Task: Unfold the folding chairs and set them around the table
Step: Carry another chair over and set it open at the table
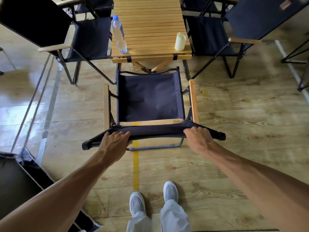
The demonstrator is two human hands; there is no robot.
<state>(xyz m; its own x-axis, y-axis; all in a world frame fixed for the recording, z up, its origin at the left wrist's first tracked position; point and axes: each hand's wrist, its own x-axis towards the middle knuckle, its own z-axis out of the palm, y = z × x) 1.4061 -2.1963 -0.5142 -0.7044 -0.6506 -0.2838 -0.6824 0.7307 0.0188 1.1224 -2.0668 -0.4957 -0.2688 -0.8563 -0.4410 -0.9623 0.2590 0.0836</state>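
Note:
An unfolded chair (150,96) with a dark fabric seat and wooden armrests stands right in front of me, facing the near end of the slatted wooden table (150,27). My left hand (115,143) grips the left part of the chair's fabric back top. My right hand (199,136) grips the right part of the same back top. Two more unfolded chairs stand at the table's sides, one on the left (90,37) and one on the right (210,36).
On the table stand a clear water bottle (119,34) with a blue cap and a pale cup (180,41). A dark folded item (20,181) lies at the lower left. Yellow tape (136,168) marks the wood floor. More chair frames (301,56) are at the right edge.

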